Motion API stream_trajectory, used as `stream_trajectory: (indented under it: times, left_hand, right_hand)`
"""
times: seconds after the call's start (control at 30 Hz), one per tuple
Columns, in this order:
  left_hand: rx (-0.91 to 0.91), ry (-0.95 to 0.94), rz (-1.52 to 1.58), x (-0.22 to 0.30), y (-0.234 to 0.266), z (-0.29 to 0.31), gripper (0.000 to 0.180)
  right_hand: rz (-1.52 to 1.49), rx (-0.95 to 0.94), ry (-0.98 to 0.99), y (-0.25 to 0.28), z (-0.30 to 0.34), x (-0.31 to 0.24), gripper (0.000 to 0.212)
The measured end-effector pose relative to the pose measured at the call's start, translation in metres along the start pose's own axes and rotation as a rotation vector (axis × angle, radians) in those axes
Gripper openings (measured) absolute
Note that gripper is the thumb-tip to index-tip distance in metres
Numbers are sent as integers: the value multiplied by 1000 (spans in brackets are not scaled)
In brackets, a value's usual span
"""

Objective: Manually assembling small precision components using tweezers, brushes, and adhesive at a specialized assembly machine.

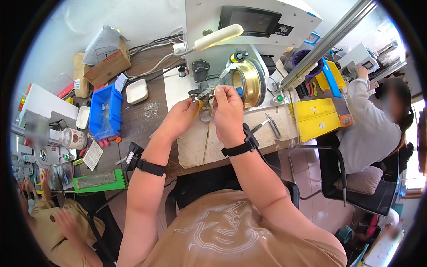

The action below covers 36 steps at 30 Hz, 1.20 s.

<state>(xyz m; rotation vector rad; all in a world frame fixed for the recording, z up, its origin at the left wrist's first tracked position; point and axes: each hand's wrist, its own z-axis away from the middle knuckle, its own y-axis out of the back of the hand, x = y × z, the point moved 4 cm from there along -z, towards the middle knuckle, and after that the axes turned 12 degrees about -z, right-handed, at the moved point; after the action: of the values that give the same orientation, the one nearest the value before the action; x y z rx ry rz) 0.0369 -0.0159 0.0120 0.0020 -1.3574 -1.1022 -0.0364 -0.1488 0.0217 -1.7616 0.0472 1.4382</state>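
Note:
At the front of a white bench machine (200, 9), my two hands work close together. My left hand (180, 119) is closed in a pinch beside a small metal fixture (194, 96). Slightly higher, my right hand (227, 111) has thumb and forefinger pressed together near the fixture; whatever either hand pinches is too small to make out. A brass-coloured wheel (252, 82) stands just right of my right fingers. Above the hands hangs a cream lamp head (218, 36). Tweezers (273, 126) lie on the pale work sheet (189, 151) to the right.
On the left are a blue bin (118, 107), a white dish (136, 92), scattered small clear pieces (152, 109) and a cardboard box (108, 66). A yellow tray (313, 116) and slanting metal post (331, 42) stand right. People sit at both sides, one in a grey top (371, 127).

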Motion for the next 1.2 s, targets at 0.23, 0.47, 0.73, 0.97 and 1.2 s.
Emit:
stream_trajectory:
  times: [0.23, 0.47, 0.73, 0.97, 1.2]
  left_hand:
    - [30, -42, -116, -15, 12, -8, 39]
    - [490, -393, -62, 54, 49, 23, 18]
    - [335, -408, -56, 84, 34, 14, 14]
    - [549, -697, -273, 86, 27, 25, 7]
    - [638, -1054, -358, 88, -18, 58, 15]
  right_hand:
    - [183, 21, 87, -5, 0, -1, 14]
    - [249, 32, 60, -6, -2, -9, 15]
    - [-169, 30, -277, -10, 3, -10, 16]
    - [-287, 2, -257, -12, 8, -5, 15]
    - [-402, 94, -233, 21, 67, -26, 12]
